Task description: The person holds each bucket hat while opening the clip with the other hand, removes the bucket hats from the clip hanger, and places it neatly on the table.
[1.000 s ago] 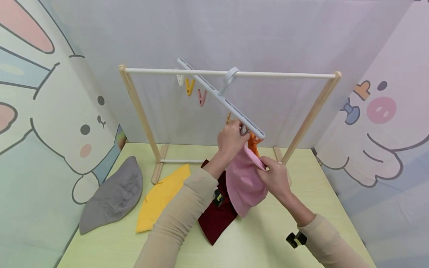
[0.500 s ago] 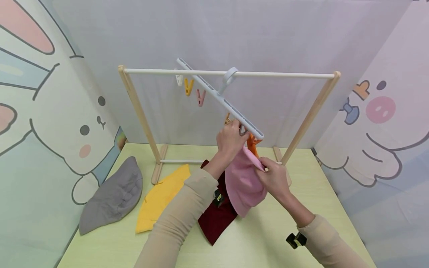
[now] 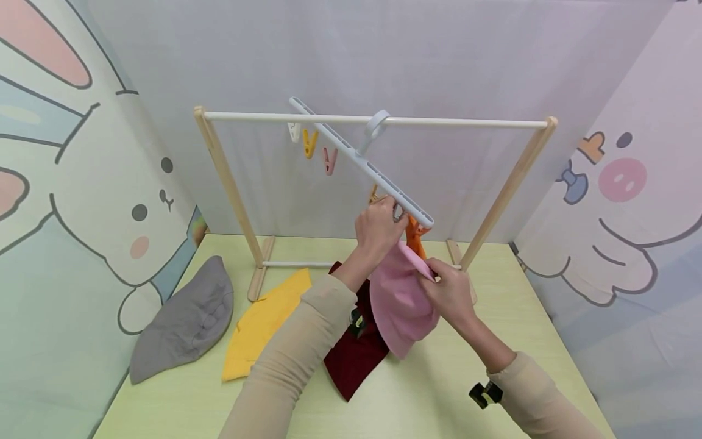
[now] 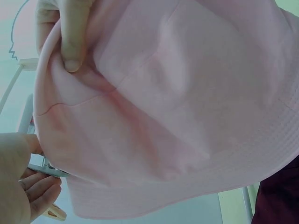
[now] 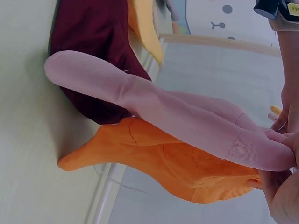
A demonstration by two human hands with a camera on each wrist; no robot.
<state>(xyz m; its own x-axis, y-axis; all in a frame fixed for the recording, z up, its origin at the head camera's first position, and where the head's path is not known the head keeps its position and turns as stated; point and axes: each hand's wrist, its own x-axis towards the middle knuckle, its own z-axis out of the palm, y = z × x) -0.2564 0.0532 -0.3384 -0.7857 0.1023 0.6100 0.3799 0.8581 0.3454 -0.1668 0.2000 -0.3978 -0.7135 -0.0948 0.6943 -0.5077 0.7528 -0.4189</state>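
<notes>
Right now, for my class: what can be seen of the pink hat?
The pink hat is soft-looking fabric with panel seams, creases and a brim stitched in rows. It hangs below the nearer end of the hanger, in front of the orange hat. The right grip pinches its edge; the left grip holds a grey clip at its upper edge; whether that bites the cloth is unclear.

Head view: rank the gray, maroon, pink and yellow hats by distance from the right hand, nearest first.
1. Pink hat: gripped at its edge by the right hand.
2. Maroon hat: on the table, partly behind the pink one.
3. Yellow hat: farther left.
4. Gray hat: far left.
</notes>
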